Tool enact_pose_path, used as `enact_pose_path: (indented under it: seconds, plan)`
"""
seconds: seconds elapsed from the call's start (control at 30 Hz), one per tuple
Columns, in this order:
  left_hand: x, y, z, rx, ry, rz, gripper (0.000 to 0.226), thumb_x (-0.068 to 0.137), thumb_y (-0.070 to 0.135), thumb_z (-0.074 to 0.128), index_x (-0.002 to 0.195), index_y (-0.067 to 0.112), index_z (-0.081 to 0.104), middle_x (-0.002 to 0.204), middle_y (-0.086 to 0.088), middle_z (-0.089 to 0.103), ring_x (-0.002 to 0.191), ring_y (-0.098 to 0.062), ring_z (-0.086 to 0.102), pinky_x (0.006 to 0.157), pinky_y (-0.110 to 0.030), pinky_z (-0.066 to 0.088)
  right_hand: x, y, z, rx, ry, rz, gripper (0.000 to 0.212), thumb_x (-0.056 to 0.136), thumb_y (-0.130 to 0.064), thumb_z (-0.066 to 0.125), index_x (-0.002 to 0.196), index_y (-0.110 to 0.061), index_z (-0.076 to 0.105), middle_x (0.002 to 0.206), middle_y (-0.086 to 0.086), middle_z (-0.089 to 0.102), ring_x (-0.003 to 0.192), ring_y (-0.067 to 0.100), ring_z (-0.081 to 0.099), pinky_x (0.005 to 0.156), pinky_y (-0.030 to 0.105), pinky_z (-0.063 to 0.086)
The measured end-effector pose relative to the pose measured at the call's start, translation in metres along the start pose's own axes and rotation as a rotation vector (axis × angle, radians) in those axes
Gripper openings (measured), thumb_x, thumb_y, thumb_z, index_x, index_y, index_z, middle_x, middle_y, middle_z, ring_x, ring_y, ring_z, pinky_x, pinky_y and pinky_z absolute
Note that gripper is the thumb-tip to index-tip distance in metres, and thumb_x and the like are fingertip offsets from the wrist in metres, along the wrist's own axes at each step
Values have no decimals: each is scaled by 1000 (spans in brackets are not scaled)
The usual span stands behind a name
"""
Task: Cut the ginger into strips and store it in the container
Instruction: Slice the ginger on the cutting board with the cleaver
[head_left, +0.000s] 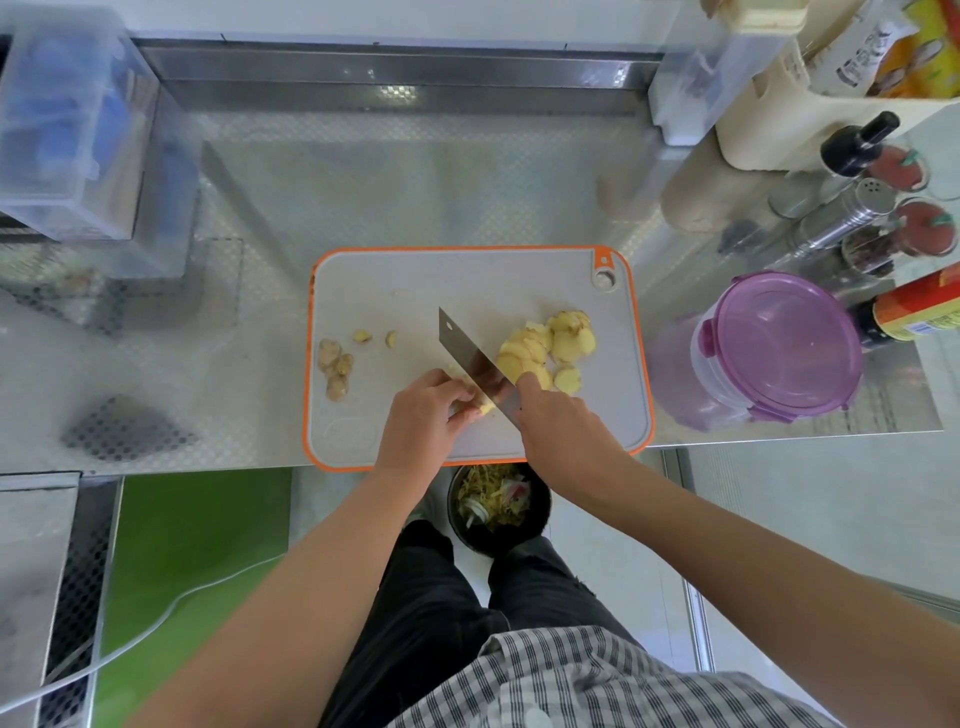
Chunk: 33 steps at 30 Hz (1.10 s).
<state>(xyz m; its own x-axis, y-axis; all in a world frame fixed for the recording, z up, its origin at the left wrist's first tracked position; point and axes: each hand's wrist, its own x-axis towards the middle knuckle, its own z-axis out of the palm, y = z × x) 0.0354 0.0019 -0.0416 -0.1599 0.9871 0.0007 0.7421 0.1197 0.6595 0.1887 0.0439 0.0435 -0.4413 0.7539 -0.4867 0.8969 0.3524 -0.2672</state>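
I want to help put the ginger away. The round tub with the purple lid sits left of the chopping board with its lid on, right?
No: the head view shows the round clear tub with the purple lid right of the grey orange-edged chopping board, lid on.

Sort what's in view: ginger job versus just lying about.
Job: yellow sliced ginger pile, ginger chunk under left hand, steel cleaver in right hand, orange-rimmed grey cutting board, purple-lidded clear container.
Lying about: black-capped dark bottle, steel shaker, clear plastic box holding blue items.
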Motion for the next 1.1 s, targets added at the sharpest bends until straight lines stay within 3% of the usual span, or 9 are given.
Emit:
enact_pose_path:
  seconds: [0.2,0.33,0.63,0.73,0.87,0.97,1.03,1.1]
  plan:
    - [1,0,0,5,-6,19,21,63,8,86,79,6,73,77,-7,66,61,-24,63,55,-29,51,4,-9,6,-7,-4,45,32,85,9,38,95,-17,24,66,0,37,54,15,34,45,28,22]
    - [1,0,1,-9,-13,7,20,63,9,86,79,6,74,77,-5,66,62,-23,63,58,-27,50,24,-15,11,24,7,28,25,87,8,39,103,-11,37,66,0,37,58,19,40,52,30,29]
    - [1,-1,0,2,-12,12,21,62,8,87,79,6,74,78,-5,67,62,-23,63,59,-22,45,0,1,15,-65,-5,15,31,85,9,41,104,-14,34,67,-1,35,54,16,36,46,27,24]
    - [2,-1,1,-4,-7,19,20,64,9,86,79,6,74,79,-5,67,63,-23,64,58,-27,50,-4,6,25,-104,-5,22,30,86,9,40,108,-11,35,69,-2,35,60,21,43,46,28,25]
    - [2,0,0,-16,0,18,16,68,12,84,79,7,74,80,-3,67,66,-22,63,60,-23,45,8,2,36,-86,-13,22,33,87,10,40,114,-9,35,83,1,39,75,29,57,58,34,34]
    - [1,-1,0,-27,6,14,16,69,13,83,81,8,74,82,-1,66,68,-18,63,64,-21,42,18,4,38,-37,-25,17,22,93,2,39,111,-10,35,83,1,39,79,31,60,59,36,35]
    - [1,-2,0,-22,9,21,17,70,13,82,83,9,73,82,-1,66,69,-19,63,63,-25,47,22,11,34,41,-41,33,7,100,-13,36,107,-11,34,76,1,41,71,31,54,59,38,37]
    - [0,-3,0,-2,2,27,18,71,15,82,84,9,71,82,-2,66,70,-21,63,62,-31,51,22,16,28,102,-48,37,7,102,-21,32,101,-14,31,73,4,45,67,30,49,59,40,41]
